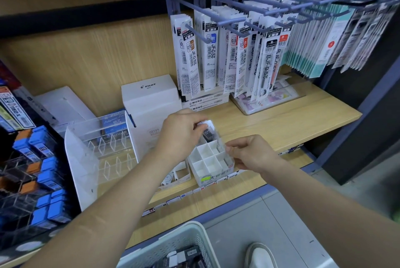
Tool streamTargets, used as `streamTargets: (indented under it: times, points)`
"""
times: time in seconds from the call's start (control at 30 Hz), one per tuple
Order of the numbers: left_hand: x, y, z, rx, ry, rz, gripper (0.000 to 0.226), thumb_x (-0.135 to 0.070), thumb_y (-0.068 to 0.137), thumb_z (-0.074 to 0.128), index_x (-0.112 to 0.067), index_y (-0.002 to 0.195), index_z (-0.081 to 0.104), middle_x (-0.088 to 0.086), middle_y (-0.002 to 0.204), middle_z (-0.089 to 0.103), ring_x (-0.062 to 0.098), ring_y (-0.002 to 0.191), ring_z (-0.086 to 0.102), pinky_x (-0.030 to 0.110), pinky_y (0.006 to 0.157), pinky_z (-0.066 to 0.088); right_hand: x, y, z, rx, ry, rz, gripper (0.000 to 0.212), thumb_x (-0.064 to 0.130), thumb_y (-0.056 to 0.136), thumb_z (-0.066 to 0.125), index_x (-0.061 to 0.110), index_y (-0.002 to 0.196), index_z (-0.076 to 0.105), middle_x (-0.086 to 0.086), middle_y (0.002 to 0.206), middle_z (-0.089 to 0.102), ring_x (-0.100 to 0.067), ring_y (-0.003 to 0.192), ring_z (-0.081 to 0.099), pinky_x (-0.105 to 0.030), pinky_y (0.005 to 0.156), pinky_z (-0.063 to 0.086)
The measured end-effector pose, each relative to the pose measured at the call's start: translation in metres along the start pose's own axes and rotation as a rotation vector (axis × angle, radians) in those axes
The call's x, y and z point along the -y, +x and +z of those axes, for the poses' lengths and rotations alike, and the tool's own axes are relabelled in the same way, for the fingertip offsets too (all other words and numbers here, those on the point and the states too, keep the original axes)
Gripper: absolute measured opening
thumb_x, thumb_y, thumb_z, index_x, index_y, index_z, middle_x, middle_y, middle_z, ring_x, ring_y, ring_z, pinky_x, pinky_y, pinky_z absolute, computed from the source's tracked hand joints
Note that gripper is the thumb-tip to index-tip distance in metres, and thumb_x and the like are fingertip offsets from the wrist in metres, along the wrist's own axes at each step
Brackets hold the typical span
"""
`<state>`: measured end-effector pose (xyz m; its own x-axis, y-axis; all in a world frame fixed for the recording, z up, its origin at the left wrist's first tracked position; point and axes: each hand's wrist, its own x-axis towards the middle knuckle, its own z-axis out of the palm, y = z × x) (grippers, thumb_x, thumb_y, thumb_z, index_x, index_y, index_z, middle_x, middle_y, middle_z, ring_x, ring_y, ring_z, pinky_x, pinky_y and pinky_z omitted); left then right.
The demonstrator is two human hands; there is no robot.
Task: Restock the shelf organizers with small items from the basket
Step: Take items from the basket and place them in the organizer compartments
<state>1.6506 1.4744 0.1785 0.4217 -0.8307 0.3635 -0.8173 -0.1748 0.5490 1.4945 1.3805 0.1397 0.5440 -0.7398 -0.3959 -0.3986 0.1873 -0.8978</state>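
A small white cardboard organizer (pixel 206 165) with a grid of open cells stands near the front of the wooden shelf. My left hand (pixel 180 132) pinches a small black item (pixel 208 133) over the organizer's back cells. My right hand (pixel 249 152) grips the organizer's right wall. A white perforated basket (pixel 173 244) sits on the floor at the bottom of the view, with several small black and white packs inside.
A clear acrylic divider rack (pixel 104 148) stands left of the organizer, beside a display of blue lead cases (pixel 43 181). White Pilot boxes (pixel 151 94) stand behind. Refill packs (pixel 227 55) hang on hooks above. A shoe (pixel 262 254) is on the floor.
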Motion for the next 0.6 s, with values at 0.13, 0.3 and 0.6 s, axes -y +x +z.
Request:
streamTargets:
  times: [0.13, 0.3, 0.6]
  points:
    - [0.001, 0.005, 0.008, 0.110, 0.114, 0.004, 0.027, -0.021, 0.089, 0.064, -0.018, 0.115, 0.069, 0.001, 0.105, 0.067, 0.017, 0.097, 0.061, 0.025, 0.090, 0.044, 0.000, 0.000, 0.001, 0.022, 0.025, -0.007, 0.019, 0.009, 0.090, 0.068, 0.004, 0.107, 0.071, -0.016, 0.093, 0.074, -0.028, 0.083, 0.071, -0.032, 0.073, 0.060]
    - [0.000, 0.007, 0.015, 0.110, 0.085, -0.019, 0.017, -0.023, 0.085, 0.069, -0.016, 0.100, 0.074, 0.002, 0.095, 0.069, 0.018, 0.091, 0.063, 0.031, 0.085, 0.048, -0.003, 0.003, 0.001, -0.020, -0.067, -0.058, 0.017, 0.013, 0.089, 0.068, 0.008, 0.105, 0.073, -0.013, 0.092, 0.074, -0.030, 0.083, 0.070, -0.041, 0.081, 0.059]
    - [0.005, 0.006, 0.021, 0.091, 0.145, 0.009, 0.024, -0.028, 0.087, 0.067, -0.016, 0.108, 0.071, -0.002, 0.110, 0.061, 0.017, 0.092, 0.062, 0.026, 0.085, 0.045, 0.001, -0.004, 0.002, -0.039, -0.050, -0.040, 0.014, 0.015, 0.092, 0.065, 0.013, 0.104, 0.071, -0.012, 0.090, 0.069, -0.026, 0.070, 0.064, -0.038, 0.066, 0.061]
